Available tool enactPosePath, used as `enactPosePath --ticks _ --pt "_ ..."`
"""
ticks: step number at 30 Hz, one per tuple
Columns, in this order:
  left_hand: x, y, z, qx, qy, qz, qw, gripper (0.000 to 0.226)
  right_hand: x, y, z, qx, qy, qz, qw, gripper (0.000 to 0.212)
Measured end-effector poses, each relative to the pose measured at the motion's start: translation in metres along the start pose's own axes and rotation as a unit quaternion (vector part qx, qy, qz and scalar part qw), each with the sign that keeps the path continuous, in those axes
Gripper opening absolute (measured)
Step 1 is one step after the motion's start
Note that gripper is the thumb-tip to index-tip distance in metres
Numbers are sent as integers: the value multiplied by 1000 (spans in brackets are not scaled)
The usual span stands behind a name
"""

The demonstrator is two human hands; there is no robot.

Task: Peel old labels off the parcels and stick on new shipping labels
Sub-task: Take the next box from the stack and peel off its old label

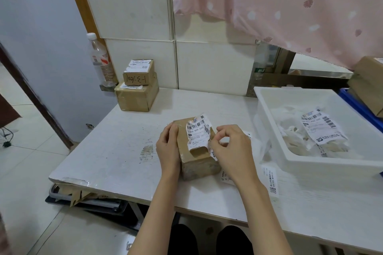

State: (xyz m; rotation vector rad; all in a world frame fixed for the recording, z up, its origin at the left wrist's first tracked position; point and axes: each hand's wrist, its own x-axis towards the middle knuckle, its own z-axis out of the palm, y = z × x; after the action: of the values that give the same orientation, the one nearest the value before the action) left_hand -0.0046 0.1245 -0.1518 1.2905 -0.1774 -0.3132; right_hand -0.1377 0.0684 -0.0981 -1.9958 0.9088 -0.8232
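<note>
A small brown cardboard parcel [196,161] lies on the white table [116,147] in front of me. Its white barcode label [198,132] is torn and partly lifted off the top face. My left hand [167,147] holds the parcel's left side, fingers curled over the top edge. My right hand [232,149] pinches the label's lower right edge between thumb and fingers. More white labels [272,182] lie on the table at the right of the parcel, partly under my right forearm.
Two stacked labelled boxes [137,87] stand at the table's back left, with a plastic bottle [100,60] behind them. A white bin [310,163] at the right holds labelled bags [321,128]. A pink curtain [290,6] hangs above. Flat trays and cardboard [87,198] lie under the table.
</note>
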Motion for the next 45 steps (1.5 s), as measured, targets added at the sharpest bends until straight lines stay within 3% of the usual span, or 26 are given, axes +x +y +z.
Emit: enactPosePath --ticks 3,9,16,24,33,37,39,42,45 --pt "0 1 0 -4 3 -3 1000 27 0 1 6 -54 -22 -22 998 17" --pt "0 0 0 -3 4 1 1000 25 2 2 6 -3 -55 5 998 13" --pt "-1 1 0 1 -2 3 1000 24 -1 0 0 150 0 59 987 23" --pt "0 -1 0 1 -5 -3 1000 26 -1 1 -2 44 -4 62 997 13" --pt "-2 0 1 -5 0 1 1000 26 1 -1 5 135 -43 99 985 22" --pt "-1 0 0 5 -2 3 1000 28 1 -1 -1 179 -9 124 976 34" --pt "-1 0 -1 5 -5 2 1000 28 3 3 -2 190 8 129 973 30" --pt "-1 -1 -1 5 -6 0 1000 27 1 -1 -4 203 -24 81 976 4" --pt "0 0 -1 9 -7 1 1000 26 -3 -3 -5 157 -97 -33 982 24"
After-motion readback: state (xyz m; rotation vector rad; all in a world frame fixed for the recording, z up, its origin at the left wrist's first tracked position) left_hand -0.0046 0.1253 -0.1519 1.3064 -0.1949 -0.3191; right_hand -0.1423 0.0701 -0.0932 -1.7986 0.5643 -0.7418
